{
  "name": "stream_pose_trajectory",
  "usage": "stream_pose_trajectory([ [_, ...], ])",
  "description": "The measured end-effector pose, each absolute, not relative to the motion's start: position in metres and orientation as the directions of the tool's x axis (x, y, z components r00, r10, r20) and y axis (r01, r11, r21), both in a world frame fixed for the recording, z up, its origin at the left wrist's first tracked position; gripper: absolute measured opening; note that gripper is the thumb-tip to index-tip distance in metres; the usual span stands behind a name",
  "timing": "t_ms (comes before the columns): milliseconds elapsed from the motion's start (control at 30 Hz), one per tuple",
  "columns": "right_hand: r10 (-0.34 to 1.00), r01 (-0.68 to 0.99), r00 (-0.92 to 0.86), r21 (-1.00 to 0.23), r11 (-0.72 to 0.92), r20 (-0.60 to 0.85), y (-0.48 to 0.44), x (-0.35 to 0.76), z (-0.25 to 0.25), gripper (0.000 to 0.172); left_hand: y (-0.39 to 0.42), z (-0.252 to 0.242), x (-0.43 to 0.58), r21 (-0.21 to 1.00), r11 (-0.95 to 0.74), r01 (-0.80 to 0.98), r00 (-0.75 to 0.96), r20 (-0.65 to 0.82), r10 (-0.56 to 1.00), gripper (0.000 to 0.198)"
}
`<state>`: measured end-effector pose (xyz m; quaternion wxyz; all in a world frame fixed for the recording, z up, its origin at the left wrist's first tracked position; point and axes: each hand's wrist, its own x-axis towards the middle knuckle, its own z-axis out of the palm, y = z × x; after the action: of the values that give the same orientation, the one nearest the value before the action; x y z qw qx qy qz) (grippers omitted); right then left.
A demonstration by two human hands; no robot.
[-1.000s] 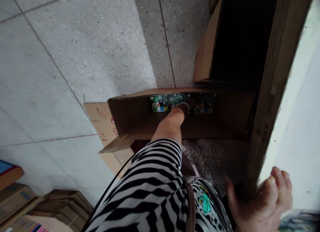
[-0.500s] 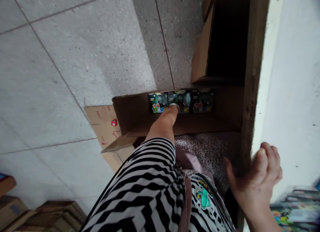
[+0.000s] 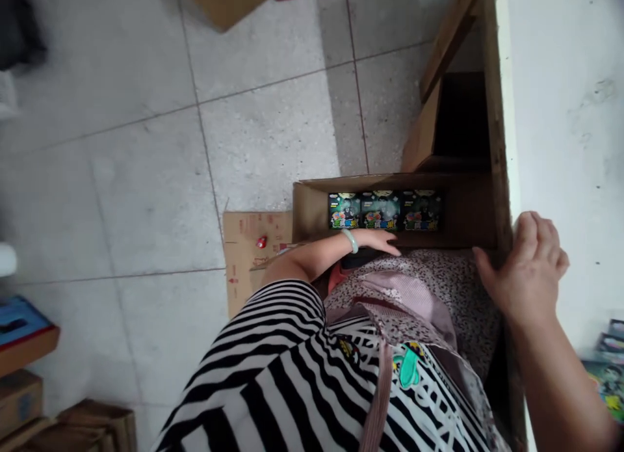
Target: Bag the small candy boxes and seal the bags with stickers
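Note:
A cardboard box [image 3: 312, 208] stands open on the floor, with several small printed boxes [image 3: 380, 211] lined up inside it. My left hand [image 3: 377, 239], below a pale green bangle [image 3: 350, 240], is over the near rim of the carton. Its fingers are spread and nothing shows in them. On the edge of the white table [image 3: 550, 146] leans my right hand [image 3: 529, 276], fingers on the top and thumb apart along the side. It holds no loose object.
Another open carton [image 3: 422, 133] stands farther off, beside the table's wooden leg [image 3: 448, 39]. Flattened cardboard [image 3: 241, 244] lies left of the near box. More cartons [image 3: 97, 423] are stacked at the lower left. Printed packs [image 3: 611, 380] rest on the table at lower right.
My left hand has come up out of the carton to its near rim, with nothing in it. The right hand stays on the table edge. The view has shifted.

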<state>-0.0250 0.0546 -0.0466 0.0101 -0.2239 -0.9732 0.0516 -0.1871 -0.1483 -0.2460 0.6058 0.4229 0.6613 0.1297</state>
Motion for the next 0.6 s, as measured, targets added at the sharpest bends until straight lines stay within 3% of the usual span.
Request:
stream_pose_trajectory([
  [67, 0.458, 0.460, -0.888, -0.093, 0.883, -0.039, 0.060, -0.027, -0.050, 0.092, -0.173, -0.239, -0.174, 0.618, 0.625, 0.478, 0.019, -0.718, 0.696, 0.061],
  [233, 0.497, 0.507, -0.860, -0.099, 0.856, -0.112, 0.062, -0.036, -0.047, 0.090, -0.220, -0.233, -0.155, 0.420, 0.708, 0.568, -0.231, -0.744, 0.627, 0.036],
  [400, 0.500, 0.517, -0.856, -0.157, 0.842, -0.134, 0.059, -0.042, -0.039, 0.090, -0.248, -0.226, -0.162, 0.349, 0.754, 0.556, -0.372, -0.707, 0.601, 0.035],
  [533, 0.545, 0.535, -0.839, -0.211, 0.818, -0.013, 0.071, -0.033, -0.040, 0.095, -0.260, -0.212, -0.162, 0.363, 0.770, 0.525, -0.452, -0.647, 0.614, 0.036],
  [600, 0.515, 0.487, -0.850, -0.205, 0.849, 0.114, 0.079, -0.021, -0.040, 0.087, -0.269, -0.205, -0.158, 0.378, 0.774, 0.507, -0.501, -0.601, 0.622, 0.037],
])
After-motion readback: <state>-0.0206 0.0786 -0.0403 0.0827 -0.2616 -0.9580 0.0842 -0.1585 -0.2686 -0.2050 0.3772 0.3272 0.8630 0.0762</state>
